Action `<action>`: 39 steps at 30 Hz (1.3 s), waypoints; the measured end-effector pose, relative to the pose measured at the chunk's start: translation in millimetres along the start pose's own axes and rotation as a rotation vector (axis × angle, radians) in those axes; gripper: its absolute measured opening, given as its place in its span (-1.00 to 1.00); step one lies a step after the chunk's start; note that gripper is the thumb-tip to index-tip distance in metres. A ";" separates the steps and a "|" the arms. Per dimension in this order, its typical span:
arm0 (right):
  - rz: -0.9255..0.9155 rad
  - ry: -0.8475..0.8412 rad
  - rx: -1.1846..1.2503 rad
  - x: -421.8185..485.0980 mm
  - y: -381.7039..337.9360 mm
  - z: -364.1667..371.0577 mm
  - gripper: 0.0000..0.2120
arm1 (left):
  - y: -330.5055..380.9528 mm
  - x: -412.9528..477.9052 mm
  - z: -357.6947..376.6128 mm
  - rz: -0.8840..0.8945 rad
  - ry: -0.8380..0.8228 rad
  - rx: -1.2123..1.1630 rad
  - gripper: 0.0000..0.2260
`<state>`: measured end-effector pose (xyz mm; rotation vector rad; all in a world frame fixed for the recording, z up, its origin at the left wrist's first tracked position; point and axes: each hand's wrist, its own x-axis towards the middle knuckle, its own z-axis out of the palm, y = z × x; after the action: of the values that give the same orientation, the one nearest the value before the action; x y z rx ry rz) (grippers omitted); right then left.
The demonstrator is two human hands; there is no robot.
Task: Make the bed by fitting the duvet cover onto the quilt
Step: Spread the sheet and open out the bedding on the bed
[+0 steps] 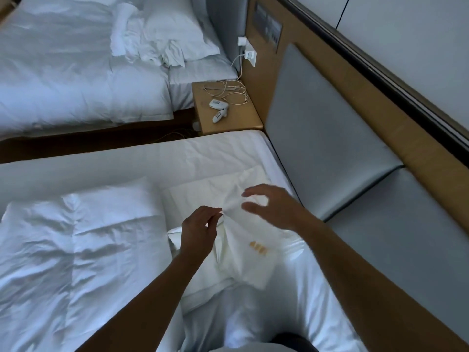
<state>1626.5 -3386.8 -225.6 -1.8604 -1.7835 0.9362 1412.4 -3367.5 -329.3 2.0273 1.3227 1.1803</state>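
Duvet cover: folded cream-white cloth (243,240) at centre frame, lying on the near bed; a small orange mark shows on its lower right part.
Left hand: (198,231) at frame centre, fingertips pinched together on a raised edge of the cloth; grip is closed on the fabric.
Right hand: (271,205) just right of and above the left, fingers spread and loosely bent over the cloth; blurred, so contact with the fabric cannot be told; it holds nothing plainly.
Quilt: (76,250) rumpled white bulk filling the left half of the near bed, touching the folded cloth's left side.
Step in hand: judged as the start, finding an edge or corner to unfold; cover is not yet opened, quilt not yet inside.
Next move calls for: second hand taking a matching edge, then lifting and shaking out to find the opening.
Surroundings: grey padded headboard (330,138) at right; nightstand (228,118) with cables and small white devices, upper centre; second bed (76,72) upper left.
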 end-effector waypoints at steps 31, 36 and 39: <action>0.315 0.291 0.300 26.7 -17.1 126.4 -0.81 | -9.1 -32.2 -57.7 -0.164 -0.133 0.050 -0.85; 0.336 0.427 0.390 36.1 -15.0 66.9 -0.80 | -18.6 -56.8 -59.5 -0.118 -0.697 0.191 -0.86; 0.231 0.276 0.234 20.9 -18.6 53.0 -0.74 | -11.5 -67.0 -43.5 -0.150 -0.917 0.191 -0.80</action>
<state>1575.4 -3372.8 -253.7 -1.9596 -1.2632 0.8738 1358.2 -3425.8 -342.2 2.1204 1.0761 -0.0100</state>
